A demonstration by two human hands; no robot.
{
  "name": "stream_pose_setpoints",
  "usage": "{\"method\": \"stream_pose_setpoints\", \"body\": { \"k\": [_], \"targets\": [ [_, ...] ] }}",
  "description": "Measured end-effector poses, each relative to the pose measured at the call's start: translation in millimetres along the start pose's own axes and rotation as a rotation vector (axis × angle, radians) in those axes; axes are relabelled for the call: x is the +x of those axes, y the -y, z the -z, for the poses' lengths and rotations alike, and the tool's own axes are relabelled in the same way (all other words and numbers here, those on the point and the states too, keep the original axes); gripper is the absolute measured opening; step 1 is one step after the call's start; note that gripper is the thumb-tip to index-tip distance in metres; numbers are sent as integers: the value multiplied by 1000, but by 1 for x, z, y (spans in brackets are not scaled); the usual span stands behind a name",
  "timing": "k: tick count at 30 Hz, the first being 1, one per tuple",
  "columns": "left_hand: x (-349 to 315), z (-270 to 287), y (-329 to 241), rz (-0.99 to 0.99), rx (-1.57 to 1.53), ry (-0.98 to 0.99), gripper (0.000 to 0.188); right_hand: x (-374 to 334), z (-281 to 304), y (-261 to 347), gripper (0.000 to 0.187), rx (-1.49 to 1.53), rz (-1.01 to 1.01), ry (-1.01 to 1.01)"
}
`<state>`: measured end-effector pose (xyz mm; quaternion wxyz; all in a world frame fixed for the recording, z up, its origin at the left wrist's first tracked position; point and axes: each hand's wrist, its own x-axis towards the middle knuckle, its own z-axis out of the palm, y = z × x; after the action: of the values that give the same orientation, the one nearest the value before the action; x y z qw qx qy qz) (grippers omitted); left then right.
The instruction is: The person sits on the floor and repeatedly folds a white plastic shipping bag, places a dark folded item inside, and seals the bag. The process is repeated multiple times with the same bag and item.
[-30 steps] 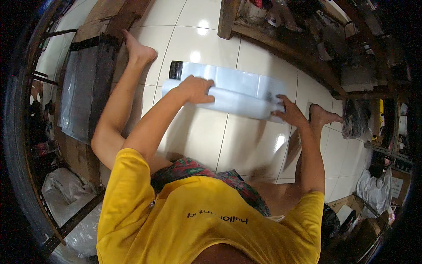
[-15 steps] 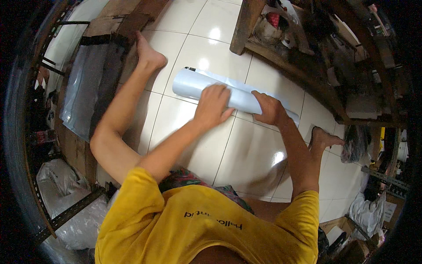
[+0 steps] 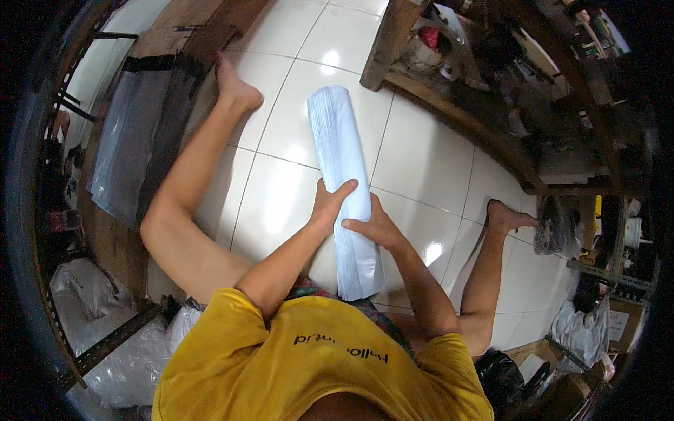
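A pale-blue bundle of thin plastic layers (image 3: 340, 144) is occupying the middle of the view, lying lengthwise between the person's legs. Its far end is reaching out over the tiled floor (image 3: 274, 193), while its near end is overlapping the patterned shorts (image 3: 394, 321); whether the underside is touching the floor, one cannot tell. The stacked edges are showing as fine lines along its left side.

The left hand (image 3: 330, 205) is clasping the bundle's left edge and the right hand (image 3: 380, 226) its right edge, slightly nearer the body. Both thumbs are lying across the upper face, so the hands are closing on the bundle from opposite sides, presumably to stop the loose layers from sliding or springing apart. Its placement along the body's midline is probably giving both arms an equal reach.

The left leg (image 3: 184, 179) and right leg (image 3: 483, 281) are spreading wide to either side, apparently leaving room for so long an object.

Farther out, a wooden bench (image 3: 460, 130) is standing at upper right, flat plastic sheets (image 3: 130, 133) are resting on cardboard at left, and clear plastic bags (image 3: 112, 337) are lying at lower left.
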<state>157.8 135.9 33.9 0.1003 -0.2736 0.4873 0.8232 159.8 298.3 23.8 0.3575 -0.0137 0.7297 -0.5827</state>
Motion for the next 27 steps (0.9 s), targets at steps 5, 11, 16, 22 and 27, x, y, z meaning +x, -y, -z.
{"method": "stream_pose_setpoints", "body": {
  "k": [5,11,16,22,27],
  "targets": [
    [-20,-15,-22,-312,162,45,81,-16,0,25,112,-47,296,-126],
    [-46,-29,-99,-920,520,227,111,-33,10,119,107,-196,513,-230],
    [-31,-22,-91,-971,579,371,123,-30,17,110,94,-235,561,-249],
    [-12,-2,-52,-1010,833,404,140,-60,33,113,86,-786,318,-62],
    [6,21,-26,-888,955,389,148,-67,43,106,115,-506,305,-226]
  ]
}}
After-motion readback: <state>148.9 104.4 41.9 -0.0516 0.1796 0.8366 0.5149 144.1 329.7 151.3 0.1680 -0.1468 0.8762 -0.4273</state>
